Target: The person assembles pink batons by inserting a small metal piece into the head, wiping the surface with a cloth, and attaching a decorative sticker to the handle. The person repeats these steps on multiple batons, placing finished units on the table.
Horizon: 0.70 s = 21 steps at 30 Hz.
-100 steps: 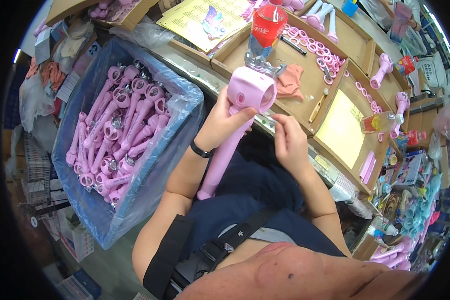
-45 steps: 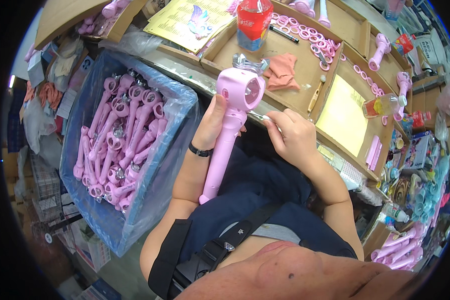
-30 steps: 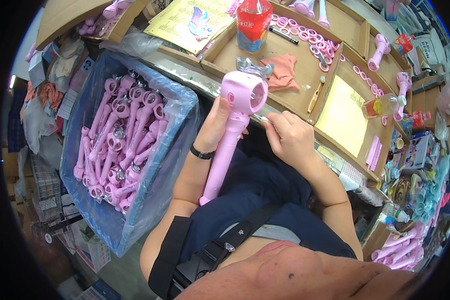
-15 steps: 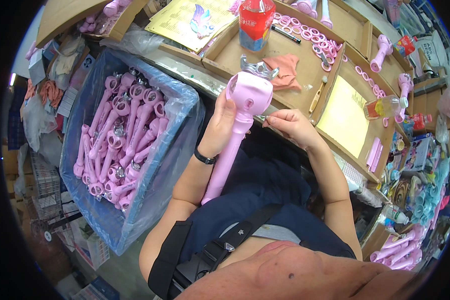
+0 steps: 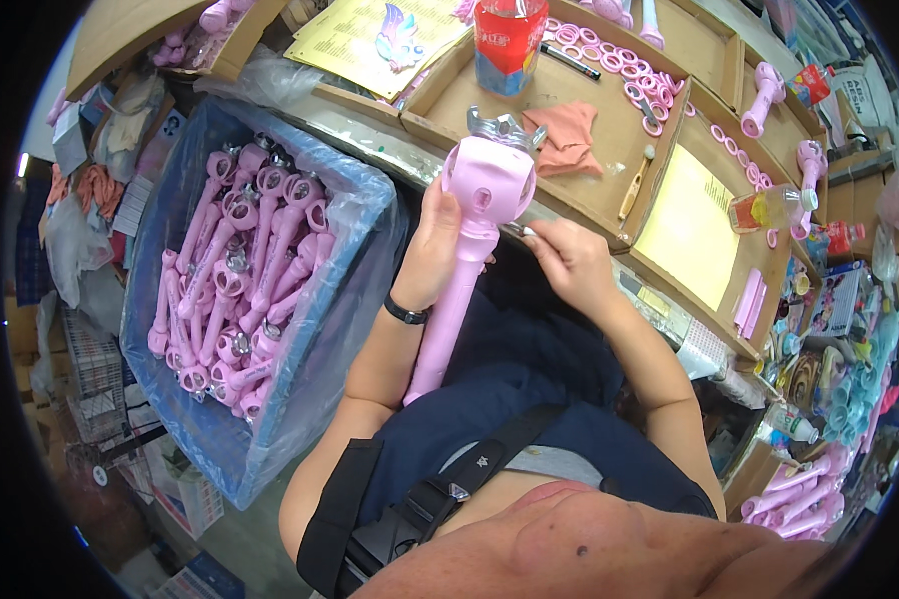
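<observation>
My left hand (image 5: 434, 245) is wrapped round the neck of a pink plastic toy wand (image 5: 487, 182). The wand leans with its round, open-sided head up and its handle end against my dark clothes. A silver crown piece (image 5: 507, 130) tops the head. Close to the wand's neck, on its right, my right hand (image 5: 572, 262) pinches a small shiny object (image 5: 516, 230) between thumb and fingertips. Its kind is too small to make out, and I cannot tell whether it touches the wand.
On my left stands a blue, plastic-lined crate (image 5: 355, 215) heaped with similar wands (image 5: 235, 275). Ahead, a cardboard tray (image 5: 440, 115) holds an orange cloth (image 5: 569, 138), a cut bottle (image 5: 507, 50), a brush (image 5: 636, 185) and pink rings (image 5: 619, 62). More wand handles (image 5: 794, 499) lie at right.
The wand has shifted slightly left and turned a little in my left hand. My right hand has dropped slightly, its back turned more upward, still pinching the small shiny object.
</observation>
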Available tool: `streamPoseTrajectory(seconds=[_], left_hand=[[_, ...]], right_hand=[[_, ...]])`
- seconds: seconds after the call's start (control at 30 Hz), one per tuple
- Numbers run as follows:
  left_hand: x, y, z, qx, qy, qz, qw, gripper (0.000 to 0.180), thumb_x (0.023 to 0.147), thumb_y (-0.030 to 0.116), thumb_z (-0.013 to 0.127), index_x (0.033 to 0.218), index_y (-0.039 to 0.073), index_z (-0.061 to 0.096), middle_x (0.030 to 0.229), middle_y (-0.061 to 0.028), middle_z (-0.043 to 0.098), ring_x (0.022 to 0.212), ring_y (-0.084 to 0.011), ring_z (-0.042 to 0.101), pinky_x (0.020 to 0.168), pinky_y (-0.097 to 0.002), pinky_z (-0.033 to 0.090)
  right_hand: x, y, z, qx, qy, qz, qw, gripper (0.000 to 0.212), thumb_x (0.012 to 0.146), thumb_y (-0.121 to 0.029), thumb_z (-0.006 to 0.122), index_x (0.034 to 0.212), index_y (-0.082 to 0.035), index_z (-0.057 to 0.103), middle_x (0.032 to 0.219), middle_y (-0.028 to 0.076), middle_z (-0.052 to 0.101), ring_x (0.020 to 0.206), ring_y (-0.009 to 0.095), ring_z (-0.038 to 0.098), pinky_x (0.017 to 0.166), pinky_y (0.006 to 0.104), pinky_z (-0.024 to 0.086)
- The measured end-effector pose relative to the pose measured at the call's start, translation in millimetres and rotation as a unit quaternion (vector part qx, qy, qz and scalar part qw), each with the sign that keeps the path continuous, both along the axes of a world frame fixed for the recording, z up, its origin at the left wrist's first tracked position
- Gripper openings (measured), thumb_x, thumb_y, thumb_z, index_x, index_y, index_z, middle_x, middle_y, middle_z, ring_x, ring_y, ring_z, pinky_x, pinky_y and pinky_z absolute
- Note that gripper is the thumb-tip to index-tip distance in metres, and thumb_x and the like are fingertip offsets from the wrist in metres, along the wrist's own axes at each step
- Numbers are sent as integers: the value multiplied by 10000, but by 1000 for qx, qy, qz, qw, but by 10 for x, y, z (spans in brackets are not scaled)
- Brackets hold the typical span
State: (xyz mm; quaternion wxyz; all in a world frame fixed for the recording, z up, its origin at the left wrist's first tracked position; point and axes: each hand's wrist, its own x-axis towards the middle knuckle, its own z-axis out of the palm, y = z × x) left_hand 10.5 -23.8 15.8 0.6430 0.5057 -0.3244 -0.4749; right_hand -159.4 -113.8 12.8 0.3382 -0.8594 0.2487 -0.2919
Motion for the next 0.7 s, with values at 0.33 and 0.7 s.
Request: streamPoseTrajectory(seconds=[0.33,0.7], left_hand=[[-12,60,108,1,6,-30,1000,609,976,477,342,1410,72,205,948,-83,563,640,-100,567,532,-222,488],[-11,66,106,-1,-19,-12,1000,651,950,542,327,1380,59,254,935,-100,570,621,-126,584,513,-235,487]], right_hand=[[-130,-268,110,592,15,192,782,309,959,-290,492,950,-21,644,615,-66,382,525,49,333,464,210,276],[-53,-81,101,134,53,112,983,248,934,-261,513,894,-48,634,707,90,609,637,243,579,588,355,444]])
